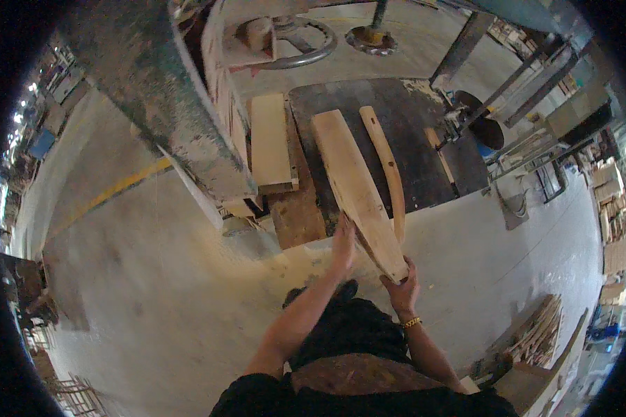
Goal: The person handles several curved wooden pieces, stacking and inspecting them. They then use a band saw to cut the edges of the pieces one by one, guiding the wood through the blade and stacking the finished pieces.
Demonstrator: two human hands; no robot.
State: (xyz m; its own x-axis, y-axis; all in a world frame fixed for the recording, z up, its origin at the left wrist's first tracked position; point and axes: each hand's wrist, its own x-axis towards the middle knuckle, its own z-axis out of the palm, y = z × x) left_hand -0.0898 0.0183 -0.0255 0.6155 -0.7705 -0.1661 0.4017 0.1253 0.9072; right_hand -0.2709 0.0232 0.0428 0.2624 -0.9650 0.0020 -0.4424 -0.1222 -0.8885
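A long, pale wooden board (pixel 355 187) lies lengthwise on a dark machine table (pixel 424 104), its near end sticking out past the table's front edge. My right hand (pixel 402 288) grips that near end at the corner, with the wrist wearing a gold-coloured band. Against the board's left side rests my left hand (pixel 343 243), fingers stretched out along the edge rather than wrapped round it. Just right of the board is a narrow curved wooden piece (pixel 386 160) with small dark holes. My hands are not touching this piece.
A light wooden block (pixel 270 139) stands at the table's left, beside a large dusty machine column (pixel 167 90). Behind are a handwheel (pixel 313 52) and, at right, a dark bucket (pixel 485 132). Sawdust covers the near floor; wood strips (pixel 539 330) lie stacked at lower right.
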